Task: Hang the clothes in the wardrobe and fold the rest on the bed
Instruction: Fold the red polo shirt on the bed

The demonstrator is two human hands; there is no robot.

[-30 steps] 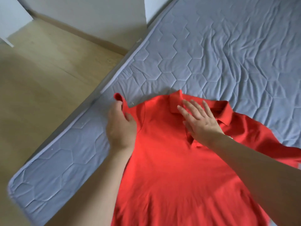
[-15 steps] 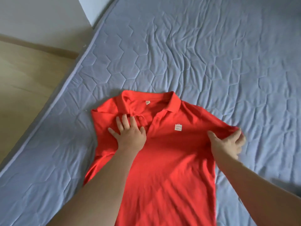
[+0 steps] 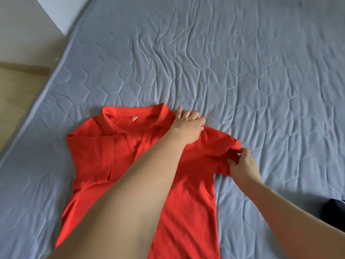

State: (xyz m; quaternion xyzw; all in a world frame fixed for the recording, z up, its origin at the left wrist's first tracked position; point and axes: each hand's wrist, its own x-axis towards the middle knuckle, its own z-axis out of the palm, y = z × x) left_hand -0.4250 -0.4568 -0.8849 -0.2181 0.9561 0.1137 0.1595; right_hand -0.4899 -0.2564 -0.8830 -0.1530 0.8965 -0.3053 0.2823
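One red polo shirt [image 3: 186,193] lies face up on the bed [image 3: 242,62], near its left edge, with its long axis running from the collar [image 3: 130,118] at the far end toward the bottom of the view, where the hem passes out of sight. The collar points away from the person, its small pale label showing inside the neck, and two red buttons sit on the placket just below it. The shirt's left-hand sleeve is folded inward over the chest, making a straight vertical edge; the other sleeve [image 3: 224,148] sticks out to the right. Two bare hands are on the shirt. The left hand [image 3: 188,126] reaches across the body of the shirt and rests on the shoulder by the collar, its fingers curled at the fabric's edge with one finger lifted; whether it pinches the cloth cannot be told. The right hand [image 3: 240,165] pinches the end of the outstretched sleeve between thumb and fingers. The bed carries a grey-blue quilted cover stitched in hexagon shapes, wrinkled across its middle. One dark item [image 3: 334,210] shows at the right edge, too cut off to identify. Beyond the bed's left edge lie a wooden floor [image 3: 16,90] and a pale wall [image 3: 28,30].
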